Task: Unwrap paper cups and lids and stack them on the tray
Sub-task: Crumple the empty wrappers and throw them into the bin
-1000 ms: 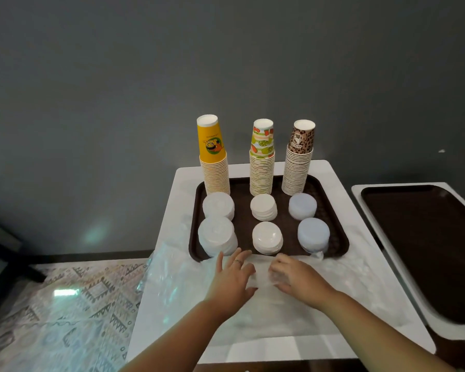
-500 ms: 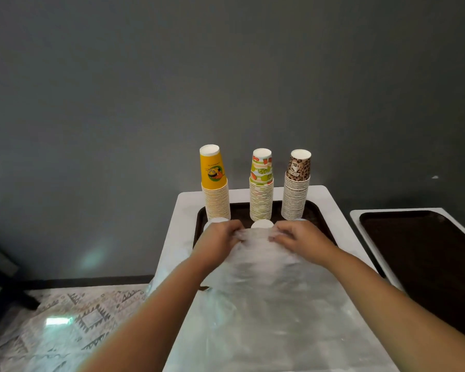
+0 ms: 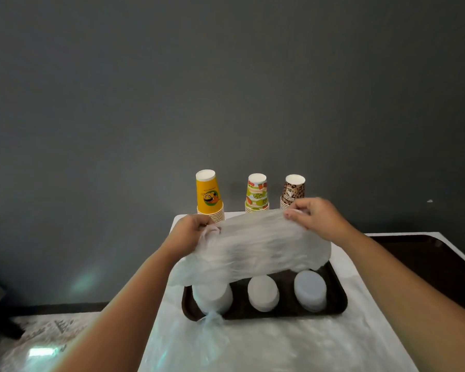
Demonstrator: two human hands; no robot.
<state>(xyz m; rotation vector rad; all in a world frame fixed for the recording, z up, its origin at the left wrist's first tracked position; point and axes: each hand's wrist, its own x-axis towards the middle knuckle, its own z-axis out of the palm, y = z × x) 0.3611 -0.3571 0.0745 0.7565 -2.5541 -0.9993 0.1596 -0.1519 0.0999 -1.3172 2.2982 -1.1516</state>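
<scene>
- White table (image 3: 360, 299), 6 o'clock: loose clear film lies crumpled over its near surface.
- Brown tray (image 3: 338, 304), centre: three lid stacks stand in its near row. The left lid stack (image 3: 212, 298) at 7 o'clock is wrapped, knotted tail pointing toward the viewer; the middle lid stack (image 3: 263, 292) and right lid stack (image 3: 309, 289) appear bare.
- Plastic wrap (image 3: 253, 248): held aloft above the tray, stretched taut, long axis running 9 to 3 o'clock, lower edge sagging toward the lids. Judged very light, limp, slippery and easily torn; best taken at bunched ends.
- Left hand (image 3: 188, 234), 9 o'clock end: fingers curled, grasping gathered film.
- Right hand (image 3: 317, 218), 3 o'clock end: thumb and fingers pinching the film edge.
- Far row, 12 o'clock: yellow cup stack (image 3: 208, 194), fruit-print cup stack (image 3: 257, 193), leopard-print cup stack (image 3: 294, 190), upright, bases up.
- Second tray (image 3: 427, 261), 3 o'clock, well apart.
</scene>
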